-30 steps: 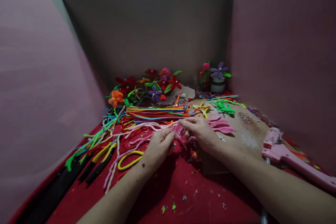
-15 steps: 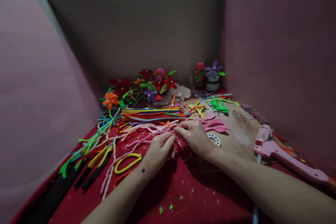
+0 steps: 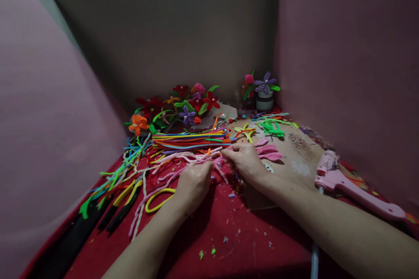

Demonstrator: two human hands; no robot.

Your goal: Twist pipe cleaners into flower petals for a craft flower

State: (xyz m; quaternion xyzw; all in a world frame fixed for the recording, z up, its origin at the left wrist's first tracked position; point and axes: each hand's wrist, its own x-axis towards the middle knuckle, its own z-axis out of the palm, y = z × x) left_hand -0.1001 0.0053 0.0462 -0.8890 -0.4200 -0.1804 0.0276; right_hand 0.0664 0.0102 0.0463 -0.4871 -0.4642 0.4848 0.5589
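Observation:
My left hand (image 3: 194, 184) and my right hand (image 3: 244, 160) meet over a tangle of pale pink pipe cleaners (image 3: 183, 159) on the red cloth (image 3: 225, 235). Both hands have their fingers pinched together on pink strands where the tangle is thickest. Just right of my right hand lie folded pink petal loops (image 3: 268, 151) on a brown board (image 3: 294, 157). A bundle of straight coloured pipe cleaners (image 3: 190, 139) lies just beyond the hands.
Finished pipe-cleaner flowers (image 3: 176, 107) lie at the back, and a small pot of flowers (image 3: 264, 96) stands at the back right. A pink glue gun (image 3: 347, 185) lies at right. Pliers with yellow-black handles (image 3: 122, 202) and a yellow loop (image 3: 159, 198) lie at left. Walls close in on three sides.
Both hands have lowered onto the pink tangle, the left hand now pressed down with fingers tucked. The folded pink piece held up a second ago no longer shows between them.

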